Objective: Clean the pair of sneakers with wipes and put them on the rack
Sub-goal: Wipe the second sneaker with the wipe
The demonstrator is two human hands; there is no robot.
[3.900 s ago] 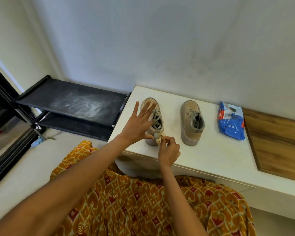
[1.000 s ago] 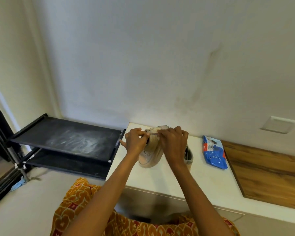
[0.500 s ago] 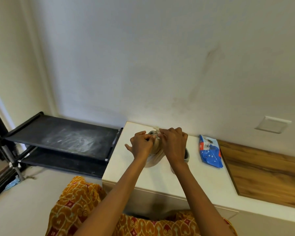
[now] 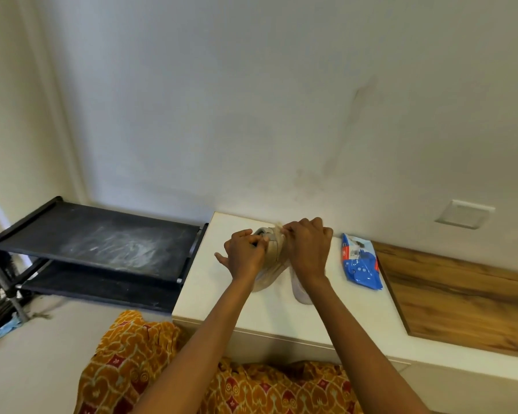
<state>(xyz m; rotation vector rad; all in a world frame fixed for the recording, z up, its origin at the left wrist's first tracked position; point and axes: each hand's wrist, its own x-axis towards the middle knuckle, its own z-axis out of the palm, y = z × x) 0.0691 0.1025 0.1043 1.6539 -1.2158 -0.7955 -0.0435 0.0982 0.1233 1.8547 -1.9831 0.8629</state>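
Beige sneaker (image 4: 271, 258) tipped up on the white ledge (image 4: 335, 321), left hand (image 4: 243, 256) gripping its side; right hand (image 4: 307, 249) pinching a wipe (image 4: 278, 227) on top; other sneaker (image 4: 301, 289) mostly hidden behind it; blue wipes pack (image 4: 361, 261) beside, rack (image 4: 96, 243) off left.

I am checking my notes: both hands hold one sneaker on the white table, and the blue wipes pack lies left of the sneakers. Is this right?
Not quite. In the head view the wipes pack lies right of the sneakers, not left. The rest stands: both hands, left and right, hold one sneaker on the white table.
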